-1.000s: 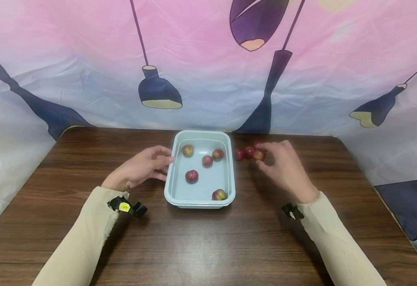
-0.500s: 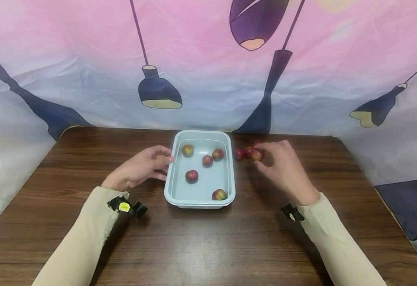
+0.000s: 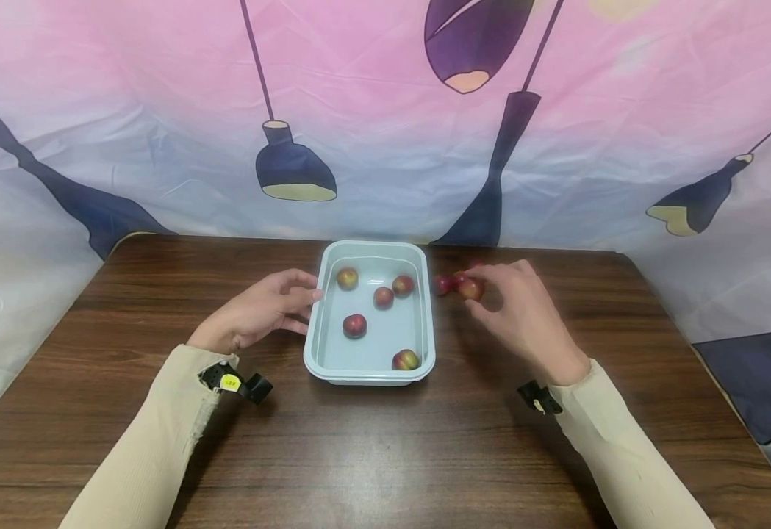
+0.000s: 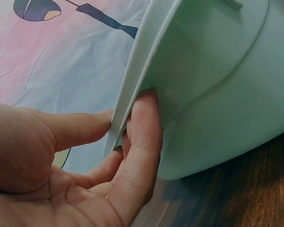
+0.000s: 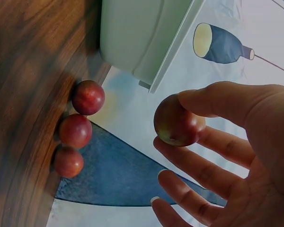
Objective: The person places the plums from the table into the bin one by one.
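Note:
A pale blue-green plastic tub (image 3: 370, 379) stands on the table with several small red and yellow-green plums inside, one (image 3: 355, 325) near its middle. My left hand (image 3: 259, 308) pinches the tub's left rim, thumb on top and fingers beneath, as the left wrist view shows. To the tub's right, my right hand (image 3: 524, 316) holds a reddish plum (image 5: 177, 122) between thumb and fingertips, the other fingers spread loosely. Three red plums lie in a row beyond it in the right wrist view: one (image 5: 88, 97) nearest the tub, a middle one (image 5: 75, 131) and a smaller one (image 5: 68, 162).
The dark wood-grain table (image 3: 385, 455) runs back to a hanging cloth (image 3: 385, 147) printed with lamps. The tub sits near the table's back edge. A black camera strap (image 3: 236, 380) is worn on the left wrist, another (image 3: 540, 397) on the right.
My right hand has shifted slightly left toward the tub, carrying the plum with it. The left hand and the tub have stayed in place.

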The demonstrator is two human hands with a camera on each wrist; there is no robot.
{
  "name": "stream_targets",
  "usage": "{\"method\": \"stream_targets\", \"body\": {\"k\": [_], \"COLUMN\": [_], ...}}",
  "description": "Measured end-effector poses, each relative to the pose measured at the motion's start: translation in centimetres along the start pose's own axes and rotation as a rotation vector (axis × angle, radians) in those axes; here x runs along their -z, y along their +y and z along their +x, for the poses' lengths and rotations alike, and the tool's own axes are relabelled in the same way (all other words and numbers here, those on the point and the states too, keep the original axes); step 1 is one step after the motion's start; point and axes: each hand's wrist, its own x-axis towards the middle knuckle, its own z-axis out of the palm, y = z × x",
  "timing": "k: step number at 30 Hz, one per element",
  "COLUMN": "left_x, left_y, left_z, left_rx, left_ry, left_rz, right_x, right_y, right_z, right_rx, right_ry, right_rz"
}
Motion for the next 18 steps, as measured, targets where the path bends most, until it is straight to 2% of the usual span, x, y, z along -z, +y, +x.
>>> {"method": "stream_targets", "body": {"k": [18], "left_x": [0.09], "left_y": [0.02], "left_z": [-0.10], "left_rx": [0.001], "left_ry": [-0.011], "left_rz": [0.002], "right_x": [0.13], "right_y": [-1.01], "right_z": [-0.29], "right_rx": [-0.016], "right_ry": [-0.037], "right_rz": [0.029]}}
